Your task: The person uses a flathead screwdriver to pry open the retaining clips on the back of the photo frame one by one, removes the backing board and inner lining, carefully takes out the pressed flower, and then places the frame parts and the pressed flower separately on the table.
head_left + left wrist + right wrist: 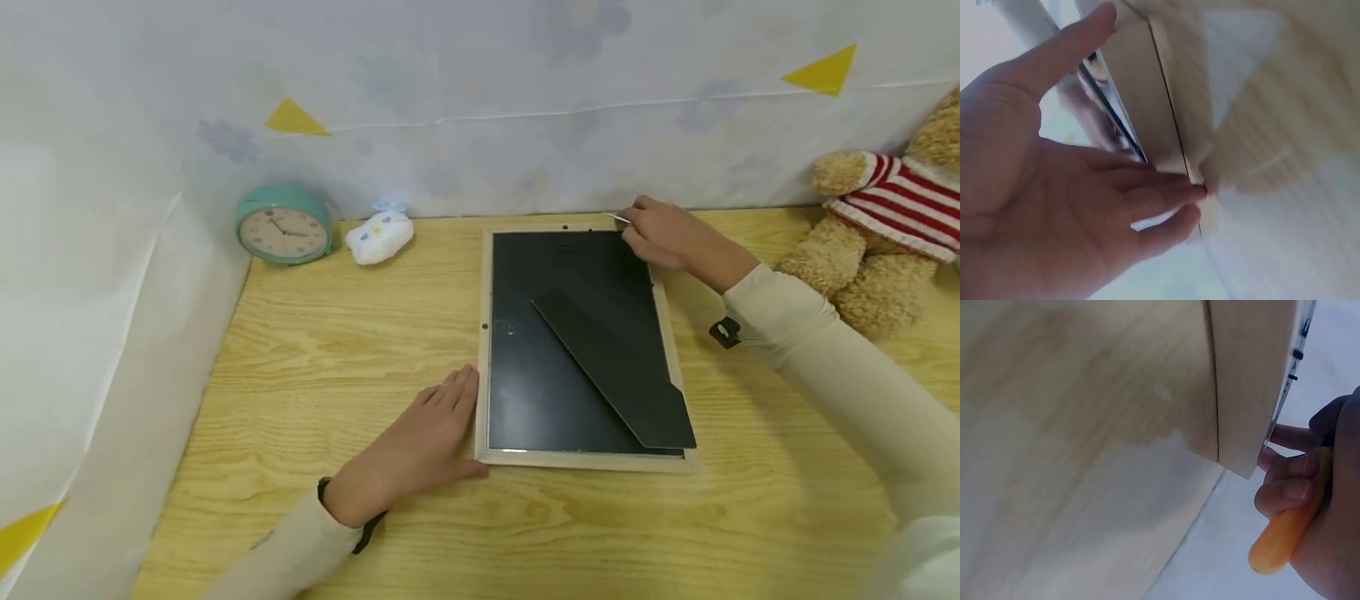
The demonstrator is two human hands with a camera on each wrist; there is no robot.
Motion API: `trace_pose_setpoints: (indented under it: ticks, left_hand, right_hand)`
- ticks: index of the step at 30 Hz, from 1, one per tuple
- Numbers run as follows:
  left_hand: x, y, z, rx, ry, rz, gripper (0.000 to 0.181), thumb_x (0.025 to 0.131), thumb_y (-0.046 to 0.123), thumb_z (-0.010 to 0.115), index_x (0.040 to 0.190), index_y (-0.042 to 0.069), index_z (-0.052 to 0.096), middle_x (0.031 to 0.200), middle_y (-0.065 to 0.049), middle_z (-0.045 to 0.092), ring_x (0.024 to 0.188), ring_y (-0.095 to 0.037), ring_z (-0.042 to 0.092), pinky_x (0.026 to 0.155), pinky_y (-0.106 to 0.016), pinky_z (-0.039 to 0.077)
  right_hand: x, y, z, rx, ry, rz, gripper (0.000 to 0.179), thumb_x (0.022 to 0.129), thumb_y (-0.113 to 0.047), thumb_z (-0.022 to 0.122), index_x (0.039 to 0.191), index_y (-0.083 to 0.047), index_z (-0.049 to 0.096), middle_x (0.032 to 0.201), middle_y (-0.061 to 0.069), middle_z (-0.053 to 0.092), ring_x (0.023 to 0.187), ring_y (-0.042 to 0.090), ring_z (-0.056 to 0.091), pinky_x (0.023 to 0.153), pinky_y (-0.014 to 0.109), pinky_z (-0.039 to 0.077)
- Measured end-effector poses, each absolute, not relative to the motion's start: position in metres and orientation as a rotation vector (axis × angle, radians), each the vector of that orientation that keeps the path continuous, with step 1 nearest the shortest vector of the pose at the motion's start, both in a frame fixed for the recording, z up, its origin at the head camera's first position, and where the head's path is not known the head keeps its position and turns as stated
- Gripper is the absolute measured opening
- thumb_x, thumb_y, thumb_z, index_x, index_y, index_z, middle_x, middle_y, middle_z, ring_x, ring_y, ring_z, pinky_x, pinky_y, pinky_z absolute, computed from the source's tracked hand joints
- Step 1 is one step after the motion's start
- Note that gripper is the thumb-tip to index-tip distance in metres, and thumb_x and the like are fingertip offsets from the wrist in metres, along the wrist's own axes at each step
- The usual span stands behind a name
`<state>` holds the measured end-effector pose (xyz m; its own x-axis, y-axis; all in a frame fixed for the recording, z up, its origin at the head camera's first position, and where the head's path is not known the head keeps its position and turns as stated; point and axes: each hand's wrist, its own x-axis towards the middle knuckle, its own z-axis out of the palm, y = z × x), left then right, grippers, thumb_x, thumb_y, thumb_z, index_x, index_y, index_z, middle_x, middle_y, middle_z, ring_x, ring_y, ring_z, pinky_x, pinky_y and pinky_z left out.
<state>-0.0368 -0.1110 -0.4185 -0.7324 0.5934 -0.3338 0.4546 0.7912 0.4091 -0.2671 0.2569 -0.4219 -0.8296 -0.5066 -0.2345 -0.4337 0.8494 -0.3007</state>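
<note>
Right hand (671,237) grips orange-handled tool (1285,537); left hand (412,442), fingers straight, should brace picture frame (585,461) firmly against slipping.

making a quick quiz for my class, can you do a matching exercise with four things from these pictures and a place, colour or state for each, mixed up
Things
1. Left hand
2. Right hand
3. Clock
4. Teddy bear

Places, colours, states
A. Dressed in a red-and-white striped top
B. Fingers curled round an orange-handled tool
C. Teal casing, beside a small white plush toy
D. At the near left corner of the picture frame, as the head view shows it

Right pairs
1-D, 2-B, 3-C, 4-A
</note>
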Motion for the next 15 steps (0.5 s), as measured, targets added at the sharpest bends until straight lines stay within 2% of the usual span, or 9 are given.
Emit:
trace_pose_setpoints:
  ticks: [7, 11, 15]
  left_hand:
    - [-0.055, -0.132, -0.409, 0.802, 2.46, 0.543, 0.102, 0.082, 0.019, 0.085, 0.156, -0.007, 0.019, 0.16, -0.021, 0.027, 0.145, -0.033, 0.033, 0.114, -0.051, 0.031]
    - [-0.065, -0.139, -0.405, 0.843, 2.471, 0.572, 0.093, 0.081, 0.005, 0.084, 0.153, -0.008, 0.027, 0.154, -0.021, 0.038, 0.137, -0.034, 0.045, 0.109, -0.046, 0.04]
    - [-0.075, -0.143, -0.404, 0.863, 2.488, 0.54, 0.084, 0.08, 0.001, 0.082, 0.149, -0.009, 0.036, 0.147, -0.022, 0.048, 0.13, -0.035, 0.053, 0.103, -0.043, 0.047]
  right_hand:
    - [-0.241, 0.275, -0.42, -0.699, 2.761, -0.395, 0.052, 0.107, -0.021, 0.023, 0.129, 0.014, 0.055, 0.123, 0.032, 0.054, 0.106, 0.045, 0.054, 0.091, 0.059, 0.042]
    - [-0.225, 0.288, -0.418, -0.658, 2.767, -0.397, 0.05, 0.108, -0.022, 0.024, 0.12, 0.011, 0.059, 0.111, 0.027, 0.06, 0.091, 0.038, 0.059, 0.082, 0.056, 0.045]
    - [-0.207, 0.302, -0.421, -0.601, 2.773, -0.399, 0.045, 0.108, -0.023, 0.025, 0.103, 0.003, 0.061, 0.086, 0.016, 0.058, 0.07, 0.026, 0.051, 0.068, 0.045, 0.042]
